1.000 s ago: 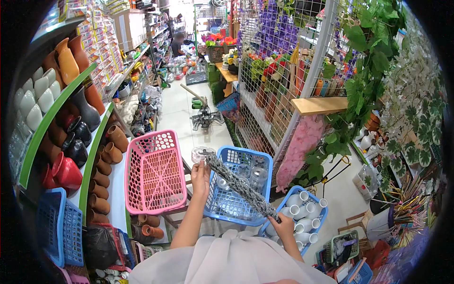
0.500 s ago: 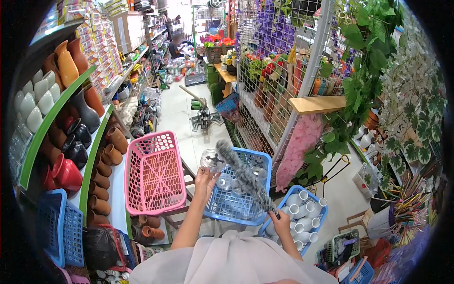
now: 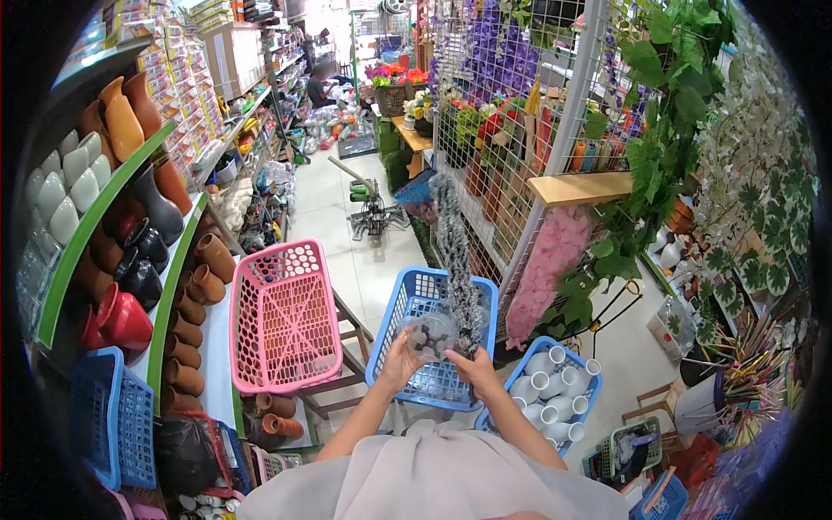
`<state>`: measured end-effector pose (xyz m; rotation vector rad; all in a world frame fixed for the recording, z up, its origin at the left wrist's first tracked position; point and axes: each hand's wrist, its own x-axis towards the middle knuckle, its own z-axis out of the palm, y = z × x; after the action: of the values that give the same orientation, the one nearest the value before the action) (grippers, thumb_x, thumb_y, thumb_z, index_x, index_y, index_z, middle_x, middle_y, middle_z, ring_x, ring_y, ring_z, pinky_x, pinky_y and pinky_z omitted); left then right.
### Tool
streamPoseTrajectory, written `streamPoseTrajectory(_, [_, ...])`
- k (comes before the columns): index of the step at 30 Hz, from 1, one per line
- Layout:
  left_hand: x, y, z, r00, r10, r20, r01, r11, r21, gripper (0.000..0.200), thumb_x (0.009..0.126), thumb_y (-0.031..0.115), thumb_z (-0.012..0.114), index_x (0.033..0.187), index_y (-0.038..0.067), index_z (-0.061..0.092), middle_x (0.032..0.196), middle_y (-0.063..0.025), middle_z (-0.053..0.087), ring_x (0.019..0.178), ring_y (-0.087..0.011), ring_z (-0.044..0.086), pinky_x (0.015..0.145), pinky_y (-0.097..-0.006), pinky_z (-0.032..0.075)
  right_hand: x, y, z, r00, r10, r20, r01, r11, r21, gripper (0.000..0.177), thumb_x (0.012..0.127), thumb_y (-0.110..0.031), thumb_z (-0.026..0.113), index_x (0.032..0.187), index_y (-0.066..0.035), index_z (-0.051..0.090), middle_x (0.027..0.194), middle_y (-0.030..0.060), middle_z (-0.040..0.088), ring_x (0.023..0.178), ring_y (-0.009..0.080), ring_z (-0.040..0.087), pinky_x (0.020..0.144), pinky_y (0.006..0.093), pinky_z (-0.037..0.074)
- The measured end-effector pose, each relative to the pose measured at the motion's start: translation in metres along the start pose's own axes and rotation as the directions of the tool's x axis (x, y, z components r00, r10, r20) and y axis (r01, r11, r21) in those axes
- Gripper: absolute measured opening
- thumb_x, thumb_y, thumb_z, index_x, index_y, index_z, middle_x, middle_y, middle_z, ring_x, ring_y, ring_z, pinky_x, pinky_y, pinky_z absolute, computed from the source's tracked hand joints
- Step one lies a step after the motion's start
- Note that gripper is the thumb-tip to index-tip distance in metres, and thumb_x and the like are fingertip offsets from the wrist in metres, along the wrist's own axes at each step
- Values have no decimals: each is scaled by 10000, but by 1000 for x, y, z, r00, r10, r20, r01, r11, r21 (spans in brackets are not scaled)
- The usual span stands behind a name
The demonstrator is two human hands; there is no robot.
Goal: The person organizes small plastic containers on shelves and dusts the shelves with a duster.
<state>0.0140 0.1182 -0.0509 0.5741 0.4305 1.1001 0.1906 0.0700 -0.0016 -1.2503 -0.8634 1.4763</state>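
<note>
Over the blue basket (image 3: 375, 368), my left hand (image 3: 400, 360) is closed round the side of a clear round glass bowl (image 3: 431, 338). My right hand (image 3: 473, 368) grips the handle end of a grey fluffy duster (image 3: 452, 251), which stands nearly upright, its top pointing away from me. The fingers of my right hand are close to the bowl's right side; whether they touch it I cannot tell. More clear glass shows in the basket behind the bowl, partly hidden by the duster.
A pink basket (image 3: 332, 347) stands left of the blue one. Right of it, another blue basket (image 3: 572, 425) holds several white vases (image 3: 555, 386). Clay pots (image 3: 183, 375) line the left shelves. A wire rack (image 3: 511, 217) stands ahead right. A person (image 3: 319, 89) is far down the aisle.
The glass bowl has come down and nearer to me with my left hand. My right hand has moved left towards it, and the duster has swung from leaning left to nearly upright.
</note>
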Motion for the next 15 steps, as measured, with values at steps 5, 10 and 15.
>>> streamPoseTrajectory(5, [-1,-15,7,984,-1,-177,34,983,180,494,995,413,374,1370,92,346,1327,-99,465,1165,-248,536,935,-431,486,15,31,1,902,-423,-85,391,884,-254,379,737,-267,809,943,-1,634,839,67,667,694,147,611,627,296,487])
streamPoseTrajectory(10, [-2,-18,11,984,-86,-157,124,960,250,649,948,431,508,1449,103,259,1361,-88,408,1205,-239,484,955,-458,452,2,22,-8,981,-177,85,196,917,-347,659,799,-357,752,1228,76,503,782,32,614,632,90,545,546,247,436])
streamPoseTrajectory(15, [7,2,4,997,-50,60,50,999,-4,629,877,460,593,1365,129,375,1308,-92,463,1201,-288,500,951,-479,466,-17,24,-30,992,-129,-5,127,983,-131,466,883,-338,667,1180,4,557,648,-16,529,555,49,454,476,226,357])
